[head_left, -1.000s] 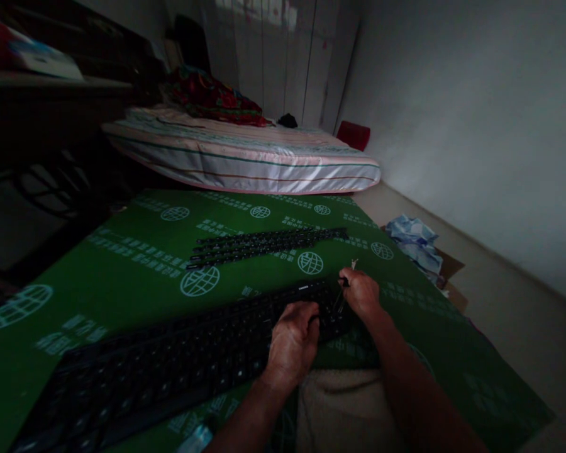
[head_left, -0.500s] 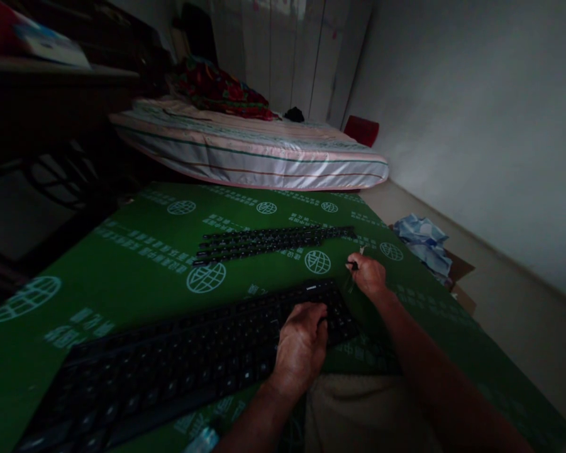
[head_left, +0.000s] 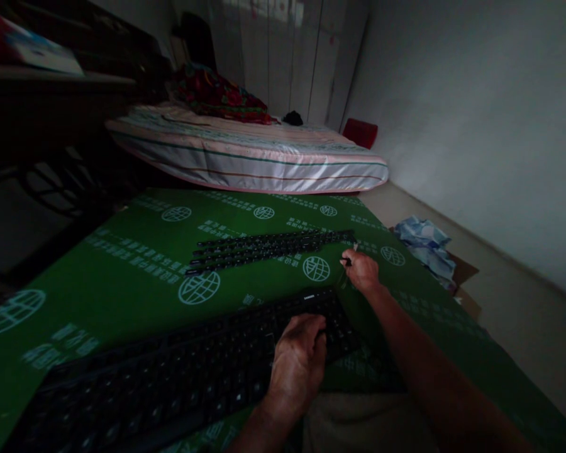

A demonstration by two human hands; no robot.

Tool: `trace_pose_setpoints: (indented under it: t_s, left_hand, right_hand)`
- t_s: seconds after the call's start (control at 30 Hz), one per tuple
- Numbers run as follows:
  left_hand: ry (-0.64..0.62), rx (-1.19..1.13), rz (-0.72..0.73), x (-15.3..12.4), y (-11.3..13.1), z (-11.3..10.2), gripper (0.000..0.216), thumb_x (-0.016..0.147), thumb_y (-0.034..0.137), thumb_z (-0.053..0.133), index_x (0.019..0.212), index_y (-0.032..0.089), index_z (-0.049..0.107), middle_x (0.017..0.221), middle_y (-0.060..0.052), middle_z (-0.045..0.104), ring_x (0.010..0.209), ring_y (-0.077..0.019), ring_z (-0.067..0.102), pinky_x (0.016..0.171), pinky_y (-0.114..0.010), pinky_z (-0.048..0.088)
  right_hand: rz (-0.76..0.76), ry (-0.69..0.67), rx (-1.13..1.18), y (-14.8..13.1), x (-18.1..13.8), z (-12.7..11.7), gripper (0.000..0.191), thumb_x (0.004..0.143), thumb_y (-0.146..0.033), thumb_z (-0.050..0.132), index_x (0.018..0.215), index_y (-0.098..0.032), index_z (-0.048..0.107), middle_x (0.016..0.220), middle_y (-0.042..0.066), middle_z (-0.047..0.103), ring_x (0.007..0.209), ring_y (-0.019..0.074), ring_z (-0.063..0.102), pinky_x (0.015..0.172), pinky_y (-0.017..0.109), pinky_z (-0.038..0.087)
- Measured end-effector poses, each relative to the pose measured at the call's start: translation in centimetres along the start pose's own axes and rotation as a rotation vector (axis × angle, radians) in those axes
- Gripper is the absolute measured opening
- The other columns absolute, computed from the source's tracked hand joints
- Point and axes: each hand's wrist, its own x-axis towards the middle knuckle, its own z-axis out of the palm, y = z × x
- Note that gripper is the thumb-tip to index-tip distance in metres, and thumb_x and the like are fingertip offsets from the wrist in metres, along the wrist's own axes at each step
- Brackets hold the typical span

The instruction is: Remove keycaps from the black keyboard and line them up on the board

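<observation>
Keyboard [head_left: 183, 371] lies on green sheeting [head_left: 141, 302] under the curled left hand [head_left: 298, 355] — whether it grasps anything I cannot tell — while the right hand [head_left: 362, 270], pinching a small dark piece [head_left: 346, 262], is near the loose key rows [head_left: 264, 245], which a low sweep could knock askew.

black keyboard [head_left: 170, 371]: flat, slantwise | black keys [head_left: 264, 246]: parallel rows beyond it | small dark item [head_left: 346, 261]: held, indistinct
</observation>
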Motion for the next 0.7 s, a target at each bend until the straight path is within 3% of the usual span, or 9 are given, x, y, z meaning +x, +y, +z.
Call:
trace_pose_setpoints:
  t_s: [0.33,0.7]
  left_hand:
    - [0.006,0.017,-0.018,0.0,0.4,-0.2,0.025,0.076,0.007,0.047,0.094,0.018,0.063,0.091,-0.007,0.066,0.086,-0.0202,0.062,0.077,-0.034,0.054]
    - [0.000,0.018,-0.014,0.0,0.6,-0.3,0.026,0.075,0.006,0.048,0.093,0.017,0.063,0.093,-0.008,0.067,0.088,-0.0210,0.062,0.079,-0.035,0.054]
  right_hand:
    - [0.062,-0.004,-0.003,-0.3,2.9,1.1,0.021,0.085,-0.036,0.051,0.102,-0.029,0.060,0.089,0.002,0.068,0.081,0.0166,0.061,0.064,0.024,0.038]
    - [0.089,-0.003,-0.030,-0.6,3.7,1.4,0.024,0.087,-0.036,0.048,0.106,-0.026,0.059,0.092,0.004,0.068,0.083,0.0188,0.062,0.064,0.026,0.037]
